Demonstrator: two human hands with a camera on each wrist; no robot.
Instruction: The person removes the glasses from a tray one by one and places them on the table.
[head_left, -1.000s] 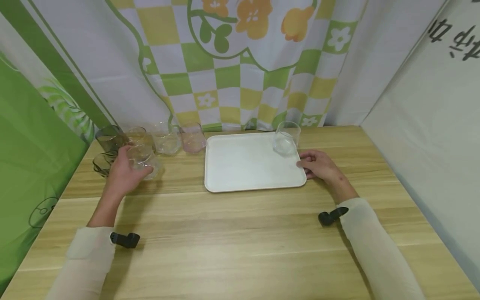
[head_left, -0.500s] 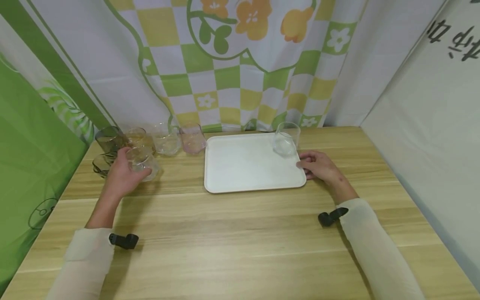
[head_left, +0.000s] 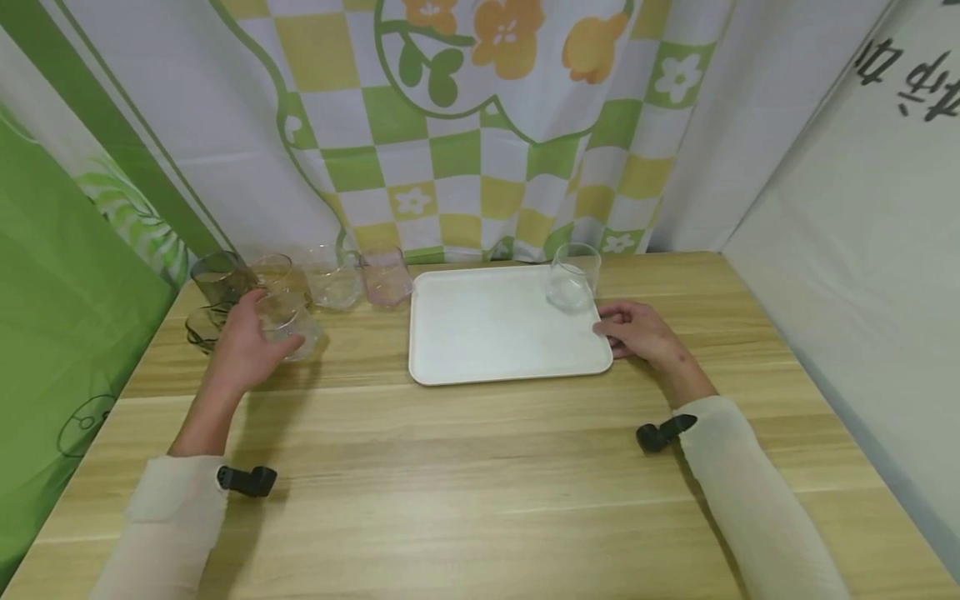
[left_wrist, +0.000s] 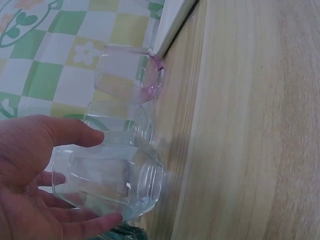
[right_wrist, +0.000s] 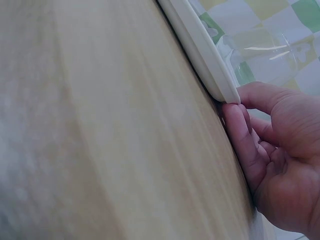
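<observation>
My left hand [head_left: 247, 346] is at the left of the table, its thumb and fingers curved around a clear drinking glass [left_wrist: 110, 175]. That glass stands upright among others, and the hand partly covers it in the head view. My right hand [head_left: 641, 333] pinches the right edge of a white rectangular tray [head_left: 487, 333], thumb on top and fingers at the rim's underside, as the right wrist view shows. One clear glass [head_left: 572, 287] stands upright on the tray's back right corner.
Behind the left hand stand a dark glass [head_left: 221, 279], an amber glass [head_left: 281, 275], a clear glass [head_left: 332, 283] and a pink glass [head_left: 386, 279]. Another dark glass [head_left: 201, 329] sits left of the hand. A patterned curtain [head_left: 465, 158] hangs at the table's back edge.
</observation>
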